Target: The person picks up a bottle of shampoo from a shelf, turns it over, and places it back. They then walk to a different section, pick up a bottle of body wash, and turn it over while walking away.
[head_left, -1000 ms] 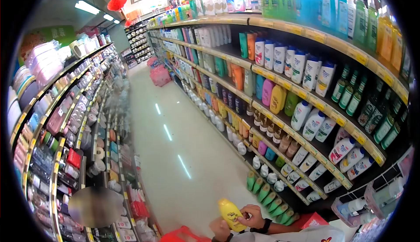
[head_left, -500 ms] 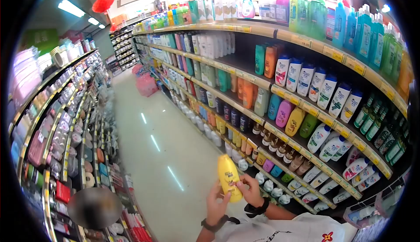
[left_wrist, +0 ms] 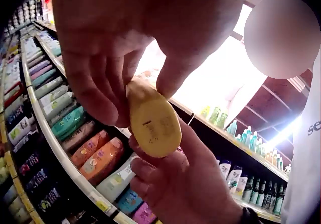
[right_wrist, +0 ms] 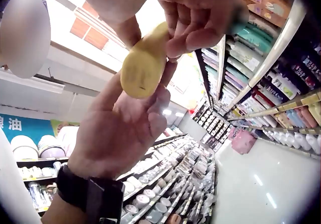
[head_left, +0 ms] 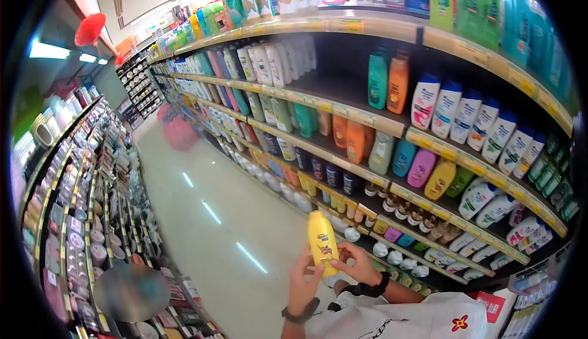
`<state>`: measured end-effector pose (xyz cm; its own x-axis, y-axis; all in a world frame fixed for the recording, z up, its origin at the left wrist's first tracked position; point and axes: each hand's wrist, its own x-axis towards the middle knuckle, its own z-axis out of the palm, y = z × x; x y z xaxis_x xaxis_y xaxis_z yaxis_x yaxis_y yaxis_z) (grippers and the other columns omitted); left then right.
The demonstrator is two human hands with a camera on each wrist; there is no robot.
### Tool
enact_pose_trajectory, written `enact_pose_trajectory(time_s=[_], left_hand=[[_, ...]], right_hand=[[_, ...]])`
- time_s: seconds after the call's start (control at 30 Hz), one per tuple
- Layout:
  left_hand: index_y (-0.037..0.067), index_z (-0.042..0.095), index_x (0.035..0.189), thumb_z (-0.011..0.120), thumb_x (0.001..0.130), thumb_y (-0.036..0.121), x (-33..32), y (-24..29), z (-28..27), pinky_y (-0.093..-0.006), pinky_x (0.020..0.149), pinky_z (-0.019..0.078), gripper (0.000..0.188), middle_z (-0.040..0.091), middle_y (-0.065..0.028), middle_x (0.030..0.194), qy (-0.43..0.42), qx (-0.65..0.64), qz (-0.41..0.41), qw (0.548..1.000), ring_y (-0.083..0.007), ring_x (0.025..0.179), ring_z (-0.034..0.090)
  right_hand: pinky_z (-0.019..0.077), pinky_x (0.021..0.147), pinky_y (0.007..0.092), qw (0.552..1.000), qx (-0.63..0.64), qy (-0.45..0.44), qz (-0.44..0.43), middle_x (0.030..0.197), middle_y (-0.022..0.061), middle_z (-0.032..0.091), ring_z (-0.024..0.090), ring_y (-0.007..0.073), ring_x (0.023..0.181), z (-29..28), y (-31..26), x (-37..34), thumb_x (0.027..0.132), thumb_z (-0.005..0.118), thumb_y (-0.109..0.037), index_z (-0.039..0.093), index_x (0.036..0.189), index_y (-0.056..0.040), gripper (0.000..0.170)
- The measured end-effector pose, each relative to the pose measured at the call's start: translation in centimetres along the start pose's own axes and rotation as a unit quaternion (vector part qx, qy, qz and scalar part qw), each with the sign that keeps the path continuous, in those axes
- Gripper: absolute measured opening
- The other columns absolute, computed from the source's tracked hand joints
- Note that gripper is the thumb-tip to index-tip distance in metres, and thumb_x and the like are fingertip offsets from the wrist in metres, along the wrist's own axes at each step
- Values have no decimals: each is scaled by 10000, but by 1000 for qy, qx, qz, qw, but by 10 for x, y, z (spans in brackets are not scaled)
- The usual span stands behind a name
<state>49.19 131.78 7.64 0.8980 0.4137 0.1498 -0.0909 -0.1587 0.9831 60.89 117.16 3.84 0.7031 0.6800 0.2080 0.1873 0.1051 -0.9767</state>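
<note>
A yellow shampoo bottle [head_left: 321, 236] with a printed front stands almost upright before the person's chest in the head view. The left hand [head_left: 303, 282] grips it from the left, thumb across the lower front. From the other side, the right hand [head_left: 360, 264] pinches its lower part between thumb and fingers. The left wrist view shows the flat base of the bottle [left_wrist: 156, 129] from below, with small dark print on it. Both hands are around the bottle in the right wrist view too, where the left palm [right_wrist: 118, 133] shows behind the base.
Shelves [head_left: 367, 118] of bottles run along the right, with white blue-capped bottles [head_left: 450, 109] and a similar yellow bottle [head_left: 440, 178]. Shelves of packaged goods [head_left: 79, 229] line the left. Between them runs a pale floor [head_left: 208, 235], with a pink bundle [head_left: 177, 132] farther down.
The hands and bottle first rose from the lower edge of the head view, then stayed near its lower middle. The view has turned and come nearer to the right-hand shelves. Both hands keep hold.
</note>
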Motion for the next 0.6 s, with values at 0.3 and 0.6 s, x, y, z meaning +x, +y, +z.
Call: enact_pose_trajectory(time_s=[0.3, 0.6], left_hand=[[-2, 275, 1535, 625, 900, 47, 175, 12, -55, -314, 860, 505, 726, 591, -131, 1295, -38, 46, 60, 996, -205, 1092, 612], [-23, 247, 1540, 547, 968, 95, 335, 14, -67, -333, 877, 499, 657, 582, -132, 1296, -27, 83, 174, 981, -206, 1099, 588]], right_hand=[[477, 594, 229, 991, -85, 46, -95, 866, 40, 667, 588, 87, 672, -11, -12, 191, 840, 794, -195, 583, 1263, 9, 515], [436, 544, 290, 945, -256, 96, -179, 948, 57, 678, 520, 142, 568, -49, -67, 339, 828, 767, -328, 522, 1316, -68, 605]])
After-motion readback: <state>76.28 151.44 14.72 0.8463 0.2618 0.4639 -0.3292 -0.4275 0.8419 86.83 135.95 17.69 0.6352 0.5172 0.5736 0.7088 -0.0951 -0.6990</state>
